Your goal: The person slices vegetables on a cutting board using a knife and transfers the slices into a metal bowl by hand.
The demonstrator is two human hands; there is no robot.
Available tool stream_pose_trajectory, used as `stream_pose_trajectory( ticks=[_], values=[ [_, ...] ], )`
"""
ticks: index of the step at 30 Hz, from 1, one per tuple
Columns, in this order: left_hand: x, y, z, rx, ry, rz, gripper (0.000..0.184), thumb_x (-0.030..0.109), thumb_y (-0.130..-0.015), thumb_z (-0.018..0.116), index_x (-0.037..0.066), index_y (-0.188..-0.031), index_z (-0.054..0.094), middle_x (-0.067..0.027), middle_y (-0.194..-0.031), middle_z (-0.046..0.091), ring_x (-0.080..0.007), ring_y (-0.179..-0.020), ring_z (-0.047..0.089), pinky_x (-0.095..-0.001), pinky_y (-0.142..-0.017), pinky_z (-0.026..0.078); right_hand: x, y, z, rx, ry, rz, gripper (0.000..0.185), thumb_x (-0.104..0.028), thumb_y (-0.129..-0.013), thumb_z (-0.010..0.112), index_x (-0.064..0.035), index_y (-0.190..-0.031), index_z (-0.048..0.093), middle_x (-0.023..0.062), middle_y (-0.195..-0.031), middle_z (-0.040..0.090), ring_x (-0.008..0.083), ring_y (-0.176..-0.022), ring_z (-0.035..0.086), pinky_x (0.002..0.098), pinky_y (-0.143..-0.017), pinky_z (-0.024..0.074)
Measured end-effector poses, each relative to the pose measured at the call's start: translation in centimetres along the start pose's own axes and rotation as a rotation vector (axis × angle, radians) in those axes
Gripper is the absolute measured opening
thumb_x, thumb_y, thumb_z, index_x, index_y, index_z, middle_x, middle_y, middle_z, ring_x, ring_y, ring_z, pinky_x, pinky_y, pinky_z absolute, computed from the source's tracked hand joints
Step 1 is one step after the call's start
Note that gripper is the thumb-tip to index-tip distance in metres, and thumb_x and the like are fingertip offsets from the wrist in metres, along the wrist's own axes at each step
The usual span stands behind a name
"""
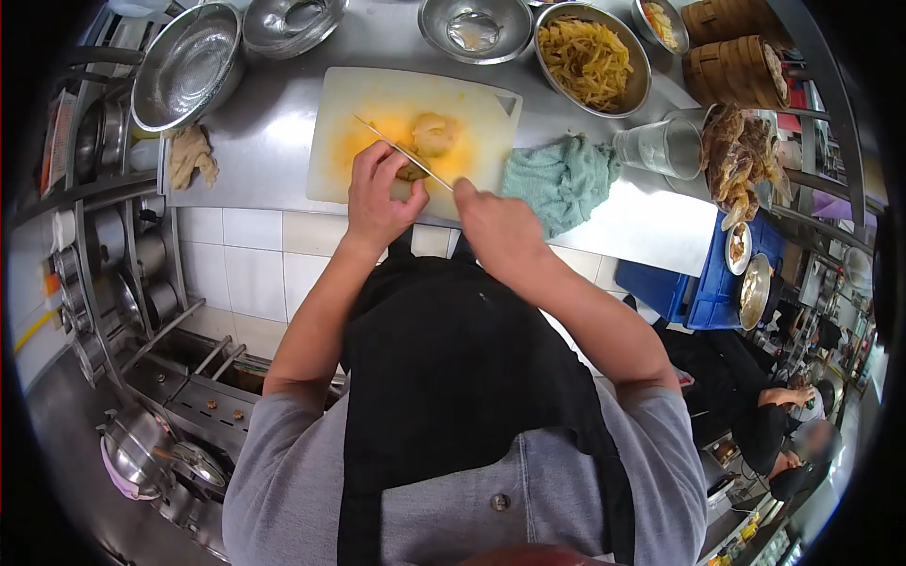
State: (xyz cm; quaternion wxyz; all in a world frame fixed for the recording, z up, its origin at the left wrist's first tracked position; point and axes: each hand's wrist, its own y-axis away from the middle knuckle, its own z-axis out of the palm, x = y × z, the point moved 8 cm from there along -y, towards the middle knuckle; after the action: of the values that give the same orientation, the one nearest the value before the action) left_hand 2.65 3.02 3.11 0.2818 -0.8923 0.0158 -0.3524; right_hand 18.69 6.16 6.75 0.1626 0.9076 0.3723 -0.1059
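Observation:
A kitchen knife (404, 152) is gripped by its handle in my right hand (500, 226), its blade slanting up and left across the cutting board (330, 104). My left hand (380, 200) is closed with bent fingertips on an olive-brown piece of vegetable (411, 172), right beside the blade. My left fingers partly cover that piece. Just beyond the blade lies a pale, rounded lump of food (434, 134). Yellow-orange stain spreads over the middle of the white board. A crumpled green cloth (562, 184) lies to the right of the board.
Behind the board stand a metal bowl of yellowish shreds (587, 61) and another metal bowl (475, 28). At left are a large strainer (189, 66) and a beige rag (192, 158). A clear container (658, 148) and bamboo steamers (736, 74) stand at right. Another person (783, 424) works at lower right.

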Motion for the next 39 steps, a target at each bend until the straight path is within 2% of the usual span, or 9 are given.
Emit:
stream_pose_trajectory(
  ticks=[6,10,12,22,28,30,34,36,39],
  values=[
    [0.3,-0.2,-0.2,0.006,-0.006,0.032,0.049,0.004,-0.07,0.078,0.008,-0.115,0.061,-0.0132,-0.118,0.057,-0.0354,-0.106,0.059,-0.0443,-0.089,0.054,2.3,2.8,1.0,-0.222,0.031,0.114,0.017,-0.003,-0.09,0.059,-0.0011,-0.105,0.051,0.0199,-0.081,0.074,0.0391,-0.073,0.075,0.0478,-0.064,0.0605],
    [0.3,-0.1,0.0,-0.002,-0.001,0.02,0.048,0.004,-0.07,0.078,0.008,-0.114,0.061,-0.0129,-0.118,0.057,-0.035,-0.106,0.059,-0.0442,-0.089,0.054,1.2,-0.9,1.2,-0.108,-0.025,0.06,0.015,-0.002,-0.088,0.064,-0.002,-0.1,0.055,0.0188,-0.08,0.075,0.0365,-0.073,0.077,0.0433,-0.062,0.0619],
    [0.4,-0.1,-0.2,0.004,-0.023,0.021,0.047,0.004,-0.07,0.078,0.008,-0.114,0.061,-0.0127,-0.118,0.056,-0.0348,-0.106,0.059,-0.0442,-0.089,0.054,0.9,-1.9,2.0,-0.137,0.014,0.053,0.017,-0.001,-0.091,0.057,-0.0009,-0.107,0.052,0.021,-0.081,0.074,0.0395,-0.077,0.076,0.0493,-0.065,0.0605],
    [0.4,-0.5,-1.2,0.027,0.053,-0.077,0.045,0.007,-0.072,0.079,0.007,-0.113,0.061,-0.0143,-0.121,0.055,-0.0354,-0.109,0.057,-0.045,-0.092,0.053,4.1,6.6,1.7,-0.253,0.014,0.137,0.026,0.002,-0.087,0.063,-0.0003,-0.111,0.052,0.0198,-0.08,0.075,0.0376,-0.076,0.077,0.0485,-0.066,0.0612],
    [2.2,-4.7,-1.7,-0.236,-0.019,-0.07,0.045,0.014,-0.077,0.079,0.004,-0.119,0.065,-0.017,-0.121,0.064,-0.0356,-0.114,0.06,-0.0462,-0.102,0.05,3.7,7.7,1.6,-0.228,0.02,0.163,0.028,0.003,-0.085,0.064,0.0002,-0.11,0.053,0.0192,-0.079,0.074,0.0388,-0.078,0.076,0.0494,-0.066,0.0603],
    [2.0,-4.5,0.2,-0.502,-0.23,-0.071,0.047,0.018,-0.079,0.073,0.004,-0.123,0.067,-0.0147,-0.116,0.067,-0.0371,-0.115,0.06,-0.0465,-0.101,0.049,3.9,8.1,1.9,-0.223,0.003,0.175,0.027,0.003,-0.085,0.063,0.0007,-0.11,0.054,0.0196,-0.079,0.074,0.0389,-0.077,0.076,0.05,-0.067,0.0599],
    [2.1,-4.6,0.3,-0.512,-0.288,-0.051,0.046,0.019,-0.079,0.07,0.006,-0.123,0.067,-0.0131,-0.114,0.068,-0.0378,-0.116,0.059,-0.048,-0.103,0.047,4.2,8.3,2.0,-0.19,-0.029,0.175,0.026,0.002,-0.086,0.063,0.0008,-0.111,0.055,0.0199,-0.08,0.074,0.039,-0.076,0.076,0.0503,-0.068,0.0596],
    [2.2,-4.7,-0.4,-0.423,-0.499,0.118,0.047,0.016,-0.077,0.07,0.007,-0.123,0.068,-0.0144,-0.117,0.067,-0.0374,-0.12,0.057,-0.0497,-0.108,0.043,4.3,8.4,2.4,-0.184,-0.076,0.189,0.026,0.001,-0.086,0.063,0.0004,-0.111,0.055,0.021,-0.082,0.074,0.04,-0.077,0.075,0.0505,-0.069,0.0596],
    [1.1,-5.5,-0.2,-0.449,-0.43,0.204,0.054,0.023,-0.076,0.074,0.008,-0.128,0.067,-0.0156,-0.127,0.062,-0.0379,-0.128,0.051,-0.0507,-0.111,0.039,5.1,8.5,3.6,-0.163,-0.186,0.204,0.028,-0.007,-0.091,0.062,-0.0003,-0.116,0.053,0.0262,-0.08,0.07,0.0447,-0.081,0.073,0.0557,-0.073,0.0574]
  ],
)
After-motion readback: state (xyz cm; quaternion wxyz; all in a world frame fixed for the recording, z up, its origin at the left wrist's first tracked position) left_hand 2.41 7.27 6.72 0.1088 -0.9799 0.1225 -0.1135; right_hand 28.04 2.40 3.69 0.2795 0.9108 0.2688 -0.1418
